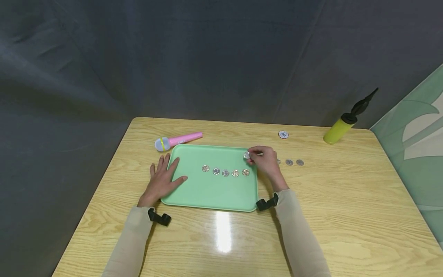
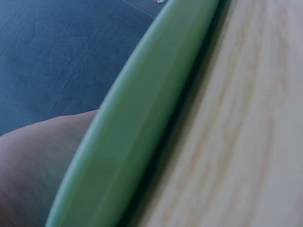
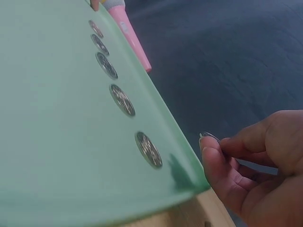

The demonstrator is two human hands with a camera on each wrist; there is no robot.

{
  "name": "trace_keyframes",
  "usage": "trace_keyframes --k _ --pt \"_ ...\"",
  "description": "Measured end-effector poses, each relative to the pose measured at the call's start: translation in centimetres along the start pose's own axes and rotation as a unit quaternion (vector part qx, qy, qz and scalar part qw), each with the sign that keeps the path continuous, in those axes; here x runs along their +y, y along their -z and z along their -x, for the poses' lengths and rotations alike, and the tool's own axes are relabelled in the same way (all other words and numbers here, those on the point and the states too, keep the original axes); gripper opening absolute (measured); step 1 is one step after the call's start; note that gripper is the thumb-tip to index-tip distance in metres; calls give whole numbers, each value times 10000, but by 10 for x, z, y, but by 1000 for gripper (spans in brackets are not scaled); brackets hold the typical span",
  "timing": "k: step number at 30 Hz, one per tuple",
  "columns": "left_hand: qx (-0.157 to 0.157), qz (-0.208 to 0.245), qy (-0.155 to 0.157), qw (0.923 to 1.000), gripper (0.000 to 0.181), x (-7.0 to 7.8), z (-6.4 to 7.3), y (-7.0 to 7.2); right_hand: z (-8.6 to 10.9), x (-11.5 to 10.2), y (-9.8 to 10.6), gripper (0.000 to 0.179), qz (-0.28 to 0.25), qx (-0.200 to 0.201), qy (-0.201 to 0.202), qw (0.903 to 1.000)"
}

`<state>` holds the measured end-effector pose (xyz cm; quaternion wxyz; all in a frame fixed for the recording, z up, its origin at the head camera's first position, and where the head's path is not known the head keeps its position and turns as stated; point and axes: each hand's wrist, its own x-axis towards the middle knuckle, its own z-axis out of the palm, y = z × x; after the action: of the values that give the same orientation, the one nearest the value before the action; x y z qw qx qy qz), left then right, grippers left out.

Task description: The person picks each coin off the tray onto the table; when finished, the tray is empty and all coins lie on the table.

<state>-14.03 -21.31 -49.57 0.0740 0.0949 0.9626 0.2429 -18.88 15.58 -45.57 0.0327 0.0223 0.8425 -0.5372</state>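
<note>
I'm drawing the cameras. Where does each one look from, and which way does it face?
Head: on the person's head, facing forward and down at the tray; left hand, right hand and sleeves show.
Left wrist: worn there, facing the tray's side and table; skin shows, probably the left hand's.
Right wrist: worn there, facing across the tray; the right hand, pinching a coin, and a bit of the left show.
Head and right wrist share five coins in a row and the pink microphone.

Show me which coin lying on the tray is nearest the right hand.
The coin at the right end of the row; the other four coins lie farther left.
</note>
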Motion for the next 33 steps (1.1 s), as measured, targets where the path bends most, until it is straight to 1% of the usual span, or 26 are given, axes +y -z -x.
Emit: trace_keyframes --k 9,15,27,33 --pt "2 -12 -4 10000 84 -1 0 -1 2 12 15 22 151 75 83 9998" --pt "14 -14 -18 10000 83 -1 0 -1 2 20 26 24 189 141 -36 9997" --pt "52 115 -80 9999 84 1 1 1 7 30 46 24 91 272 -63 9996" --pt "27 136 -69 9999 83 1 1 1 10 35 58 27 -78 183 -174 9997"
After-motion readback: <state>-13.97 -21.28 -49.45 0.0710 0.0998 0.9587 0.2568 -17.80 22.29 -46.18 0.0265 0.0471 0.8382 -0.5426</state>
